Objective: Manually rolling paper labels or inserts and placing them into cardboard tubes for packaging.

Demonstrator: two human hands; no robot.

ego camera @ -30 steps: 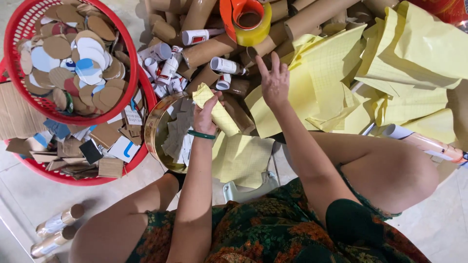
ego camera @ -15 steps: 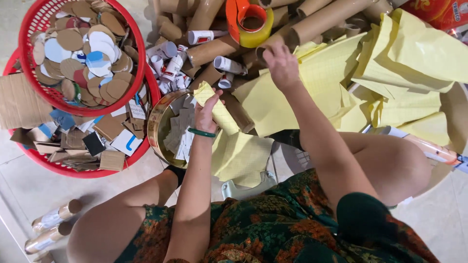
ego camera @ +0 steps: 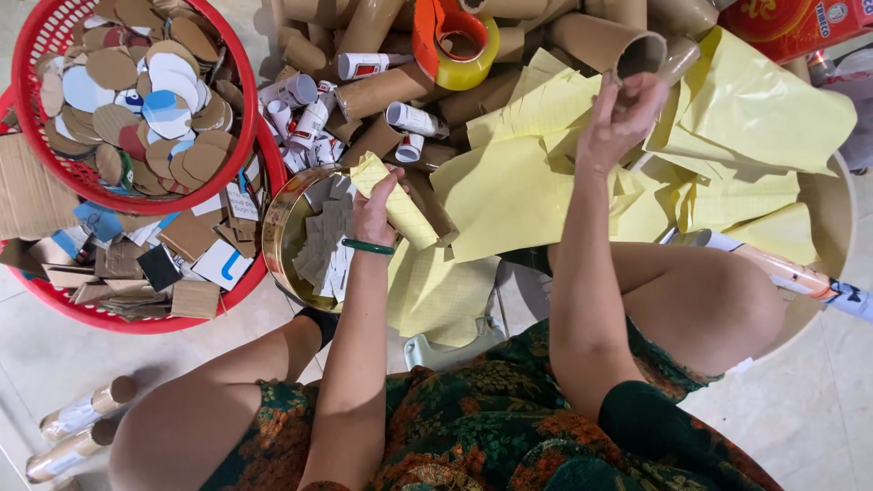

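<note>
My left hand (ego camera: 371, 207), with a green bangle on the wrist, is closed around a short tube wrapped in yellow paper (ego camera: 405, 211), held above the edge of a round gold tin (ego camera: 277, 227). My right hand (ego camera: 617, 116) is stretched out to the upper right, fingers closed on the open end of a brown cardboard tube (ego camera: 600, 38) in the pile. Loose yellow paper sheets (ego camera: 509, 182) lie under and between my arms.
Two red baskets stand at left, the upper (ego camera: 32, 136) with cardboard discs, the lower (ego camera: 136, 320) with card rectangles. Grey card pieces fill the tin. Orange and yellow tape rolls (ego camera: 455, 64), small white tubes (ego camera: 411, 118) and more cardboard tubes lie behind. Wrapped tubes (ego camera: 77, 414) rest bottom left.
My right hand moved from the yellow sheets up and to the right and took hold of the cardboard tube's end. The left hand stayed over the tin with its yellow tube.
</note>
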